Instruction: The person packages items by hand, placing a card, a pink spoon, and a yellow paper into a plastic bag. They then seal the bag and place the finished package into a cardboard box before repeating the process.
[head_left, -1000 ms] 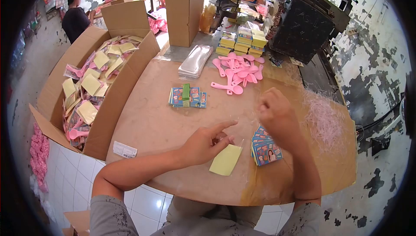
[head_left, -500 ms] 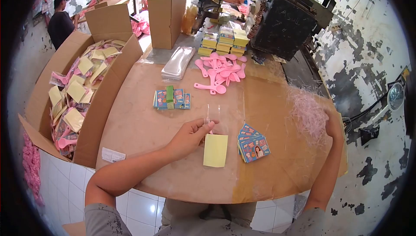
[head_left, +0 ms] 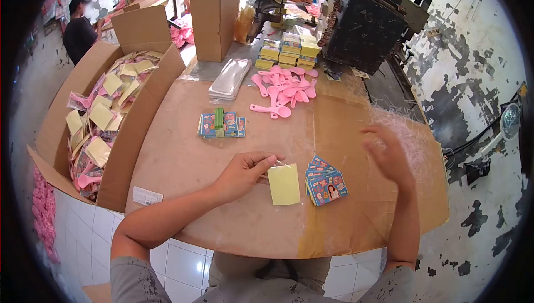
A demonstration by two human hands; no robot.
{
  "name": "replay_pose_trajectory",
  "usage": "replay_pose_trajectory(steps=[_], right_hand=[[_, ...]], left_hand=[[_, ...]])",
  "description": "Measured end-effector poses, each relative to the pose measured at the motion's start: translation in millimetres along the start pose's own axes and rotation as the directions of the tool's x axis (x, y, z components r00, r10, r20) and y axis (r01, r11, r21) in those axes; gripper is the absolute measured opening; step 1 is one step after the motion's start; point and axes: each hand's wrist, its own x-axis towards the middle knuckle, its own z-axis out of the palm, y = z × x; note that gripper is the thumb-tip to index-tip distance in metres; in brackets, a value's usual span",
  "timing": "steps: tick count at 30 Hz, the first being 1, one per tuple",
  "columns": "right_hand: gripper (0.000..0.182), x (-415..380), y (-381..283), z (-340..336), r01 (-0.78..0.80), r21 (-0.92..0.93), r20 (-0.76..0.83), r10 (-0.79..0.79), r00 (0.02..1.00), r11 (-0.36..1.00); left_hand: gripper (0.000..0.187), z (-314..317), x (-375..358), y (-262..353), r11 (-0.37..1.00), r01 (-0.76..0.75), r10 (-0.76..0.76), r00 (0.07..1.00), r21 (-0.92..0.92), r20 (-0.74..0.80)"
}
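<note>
While the left hand (head_left: 245, 174) pinches the bagged yellow card (head_left: 284, 185), the right hand (head_left: 391, 158) hovers by right-side shreds (head_left: 420, 150). Its grip? Can't tell.

On the black box (head_left: 359, 30) over there I make out a pale scrawl: an A first, a 7 beneath, the letters after the A too rough to be sure of. The fanned cards (head_left: 327, 186) and banded cards (head_left: 208, 126) carry print too small to read; the white label (head_left: 147, 196) has only faint marks.
</note>
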Motion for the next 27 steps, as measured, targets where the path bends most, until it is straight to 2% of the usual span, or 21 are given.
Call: replay_pose_trajectory(steps=[1,3,6,9,15,18,21,27], right_hand=[[0.033,6,-27,14,-0.053,0.186,0.119,0.031,0.992,0.981],[0.037,16,-67,43,-0.144,0.513,0.33,-0.04,0.943,0.846],[0.04,22,-101,76,-0.241,0.668,0.417,-0.087,0.905,0.704],[0.043,26,-86,99,-0.417,0.8,0.472,-0.024,0.881,0.431],[0.03,21,-80,102,-0.455,0.806,0.459,0.086,0.884,0.379],[0.024,15,-71,107,-0.493,0.751,0.499,0.112,0.86,0.44],[0.023,14,-71,113,-0.441,0.793,0.431,0.125,0.894,0.419],[0.02,14,-77,113,-0.41,0.828,0.391,0.131,0.911,0.382]], left_hand=[[0.037,1,-1,0,0.999,-0.024,0.024,1.0,0.022,-0.003],[0.037,2,-5,-1,0.995,-0.071,0.071,0.997,0.074,-0.007],[0.033,6,-7,-5,0.985,-0.153,0.152,0.988,-0.076,-0.017],[0.032,0,-4,-6,0.982,-0.18,0.179,0.984,-0.058,-0.021],[0.028,1,1,-10,0.981,-0.192,0.191,0.98,-0.017,-0.048],[0.027,3,-1,-8,0.979,-0.203,0.203,0.977,-0.002,-0.073],[0.026,3,-1,-7,0.977,-0.213,0.213,0.97,0.013,-0.112],[0.026,-2,1,-8,0.978,-0.21,0.21,0.975,0.012,-0.076]])
